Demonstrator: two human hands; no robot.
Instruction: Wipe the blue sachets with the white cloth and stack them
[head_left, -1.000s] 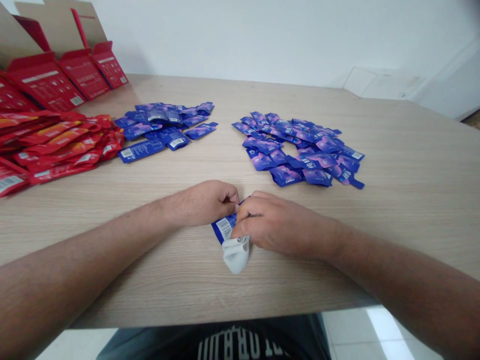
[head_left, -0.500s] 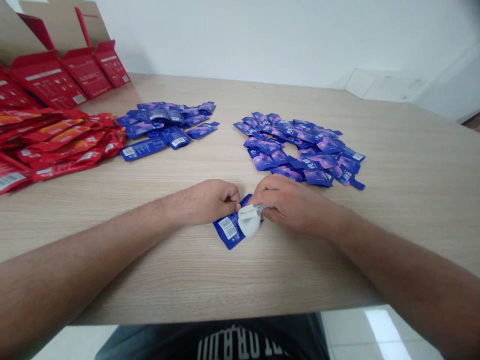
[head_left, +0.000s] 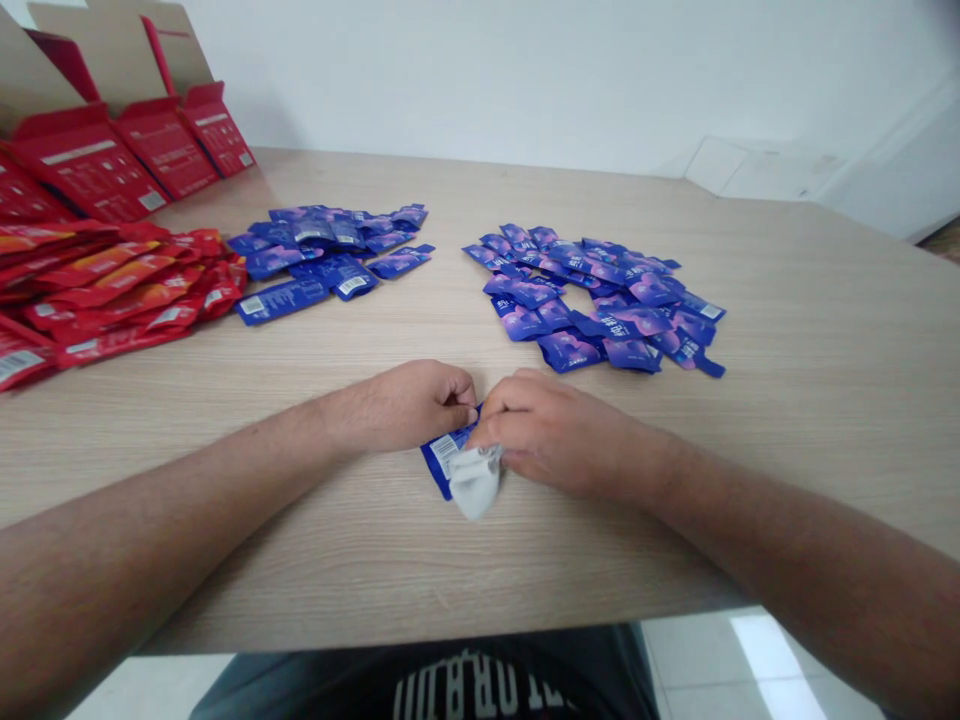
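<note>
A blue sachet (head_left: pixel 444 455) with a barcode lies flat on the wooden table (head_left: pixel 300 540) in front of me. My left hand (head_left: pixel 409 405) is closed, its fingertips pinching the sachet's upper end. My right hand (head_left: pixel 559 440) is closed on a small white cloth (head_left: pixel 474 482) that rests on the sachet's lower part. Both forearms lie on the table.
A loose heap of blue sachets (head_left: pixel 600 300) lies beyond my right hand. A tidier group of blue sachets (head_left: pixel 330 250) lies at centre left. Red sachets (head_left: pixel 112 285) are piled at the left edge, with open red boxes (head_left: pixel 142 140) behind them.
My right hand has slid the white cloth up the sachet and back down toward me. My left hand has kept its pinch and stayed in place.
</note>
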